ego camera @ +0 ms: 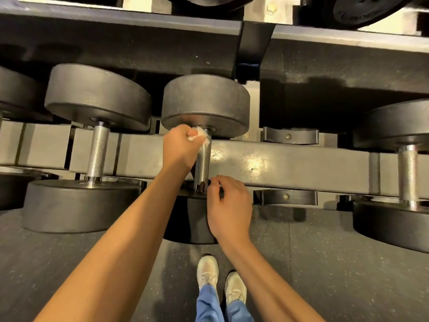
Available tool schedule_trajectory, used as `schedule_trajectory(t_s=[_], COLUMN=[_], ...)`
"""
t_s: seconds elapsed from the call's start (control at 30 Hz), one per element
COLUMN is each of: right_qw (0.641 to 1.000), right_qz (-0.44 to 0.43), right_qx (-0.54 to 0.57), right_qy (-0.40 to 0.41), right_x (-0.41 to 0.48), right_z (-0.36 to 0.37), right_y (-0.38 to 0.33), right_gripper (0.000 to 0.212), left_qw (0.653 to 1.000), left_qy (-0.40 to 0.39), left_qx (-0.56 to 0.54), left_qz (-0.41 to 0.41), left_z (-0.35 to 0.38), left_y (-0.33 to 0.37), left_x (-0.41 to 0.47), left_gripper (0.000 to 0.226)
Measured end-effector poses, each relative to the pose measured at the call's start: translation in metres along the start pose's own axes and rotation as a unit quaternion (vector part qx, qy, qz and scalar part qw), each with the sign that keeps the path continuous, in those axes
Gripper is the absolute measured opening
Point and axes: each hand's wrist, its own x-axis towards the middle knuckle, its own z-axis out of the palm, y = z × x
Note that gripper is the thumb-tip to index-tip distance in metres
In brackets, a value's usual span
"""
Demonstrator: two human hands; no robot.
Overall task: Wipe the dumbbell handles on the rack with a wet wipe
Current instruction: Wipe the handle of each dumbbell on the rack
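left hand (180, 147): my fingers clench wet wipe (199, 134) against far end of middle handle (203, 160)
right hand (228, 205): fingers curled beside handle's near end; can't tell grip

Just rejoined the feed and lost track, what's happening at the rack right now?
A person's left hand grips a crumpled white wet wipe and presses it against the far end of the knurled steel handle of the middle black round dumbbell. The right hand sits by the handle's near end, fingers curled; whether it grips anything is unclear.
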Motion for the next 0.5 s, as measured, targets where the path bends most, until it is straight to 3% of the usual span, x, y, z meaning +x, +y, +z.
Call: schedule_trajectory(t_s=[0.17, 0.27, 0.33, 0.4, 0.5], right_qw=[1.0, 1.0, 1.0, 1.0, 0.999], right_qz=[-0.008, -0.019, -0.019, -0.007, 0.011], right_qx=[0.0, -0.007, -0.012, -0.011, 0.009], right_qy=[-0.014, -0.017, -0.022, -0.028, -0.048], right_x=[0.001, 0.001, 0.001, 0.001, 0.002], right_z=[0.001, 0.0, -0.001, -0.002, -0.006], right_y=[0.002, 0.003, 0.003, 0.0, -0.004], right_gripper=[0.035, 0.035, 0.036, 0.036, 0.033], left_qw=[0.999, 0.984, 0.967, 0.972, 0.988], left_qy=[-0.013, -0.122, -0.197, -0.212, -0.151], left_qx=[0.036, 0.129, 0.159, 0.098, -0.012], left_qz=[0.007, -0.018, -0.022, -0.004, -0.004], left_z=[0.001, -0.013, -0.023, -0.027, -0.027], left_y=[-0.007, -0.016, -0.024, -0.029, -0.022], left_x=[-0.006, -0.016, -0.027, -0.035, -0.048], left_gripper=[0.014, 0.025, 0.02, 0.014, 0.016])
